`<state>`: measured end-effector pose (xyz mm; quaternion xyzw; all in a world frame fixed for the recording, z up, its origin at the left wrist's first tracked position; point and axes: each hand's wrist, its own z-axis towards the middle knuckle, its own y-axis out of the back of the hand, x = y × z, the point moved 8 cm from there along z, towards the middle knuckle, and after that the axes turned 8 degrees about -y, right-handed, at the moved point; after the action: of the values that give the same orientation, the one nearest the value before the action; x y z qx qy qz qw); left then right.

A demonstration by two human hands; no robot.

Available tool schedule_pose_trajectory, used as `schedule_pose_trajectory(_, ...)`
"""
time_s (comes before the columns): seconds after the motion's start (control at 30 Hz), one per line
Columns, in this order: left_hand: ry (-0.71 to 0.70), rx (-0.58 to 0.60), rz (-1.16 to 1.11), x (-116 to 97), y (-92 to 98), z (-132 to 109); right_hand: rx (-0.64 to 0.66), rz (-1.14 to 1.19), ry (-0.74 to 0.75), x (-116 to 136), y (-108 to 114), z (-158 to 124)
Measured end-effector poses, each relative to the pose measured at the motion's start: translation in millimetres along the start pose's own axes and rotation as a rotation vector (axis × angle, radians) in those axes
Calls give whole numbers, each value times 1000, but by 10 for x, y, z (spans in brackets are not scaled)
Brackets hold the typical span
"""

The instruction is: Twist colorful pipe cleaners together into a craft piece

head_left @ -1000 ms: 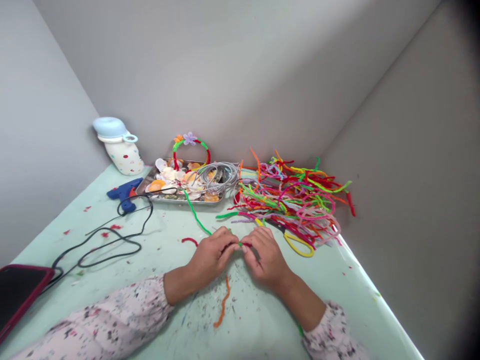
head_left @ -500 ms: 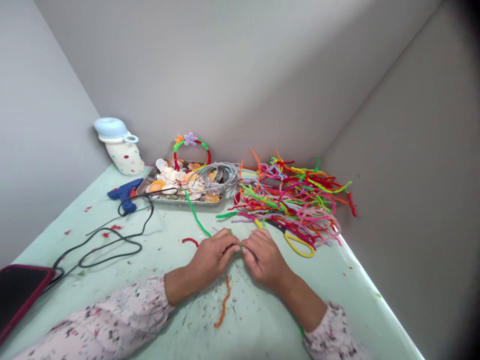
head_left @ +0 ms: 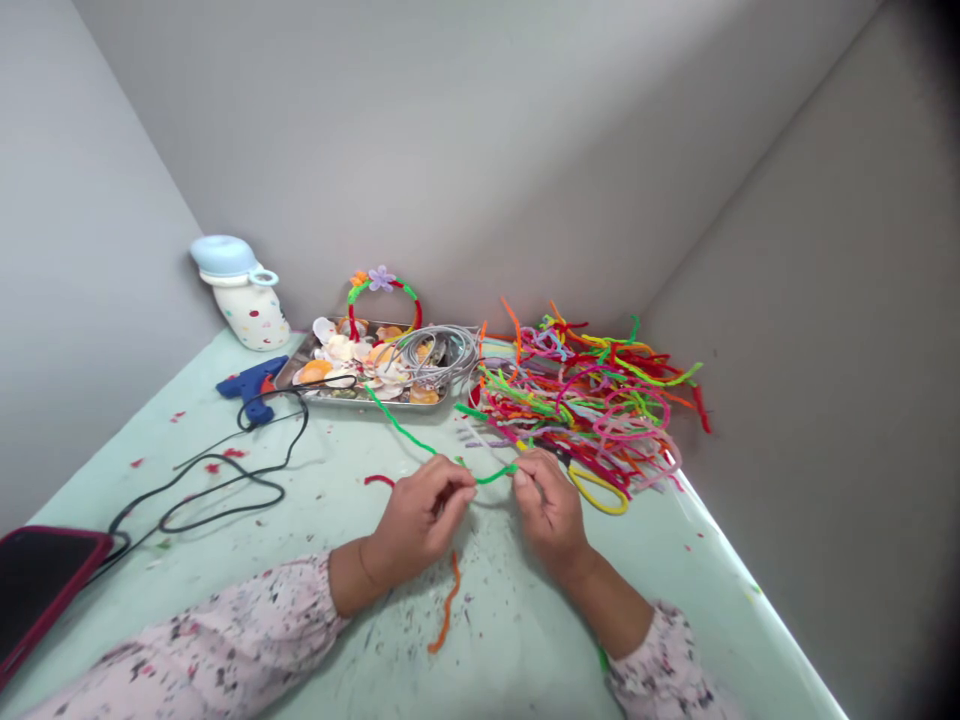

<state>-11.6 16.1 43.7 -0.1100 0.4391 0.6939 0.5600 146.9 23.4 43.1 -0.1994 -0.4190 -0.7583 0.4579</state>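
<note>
Moved farther apart, left hand and right hand, fingers curled, both pinching a green pipe cleaner between them, orange pipe cleaner lying nearby

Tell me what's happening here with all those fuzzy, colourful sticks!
Someone is handling a green fuzzy stick. The left hand and right hand both pinch it, with a short stretch showing between them. A loose orange piece lies on the table nearer the person. Beyond the hands are a big colourful pile and a hoop with flowers.
</note>
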Motion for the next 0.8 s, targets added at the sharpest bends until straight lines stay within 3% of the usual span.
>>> schedule_pose_trajectory(0.13, -59, 334, -38, -28, -291, -32, -93, 67, -82, -90, 100, -40)
schedule_pose_trajectory(0.23, -18, 417, -38, 36, -393, -69, -116, 140, -72, -72, 134, -76)
schedule_pose_trajectory(0.4, 138, 284, -70, 185, -302, -76, -65, 161, 30, 73, 102, -80)
schedule_pose_trajectory(0.57, -49, 98, -54, -9, -100, -31, 40, 44, 104, 140, 9, -44)
schedule_pose_trajectory(0.8, -238, -165, 214, -118, 71, -30, 204, 3, 139, 175, -141, -56)
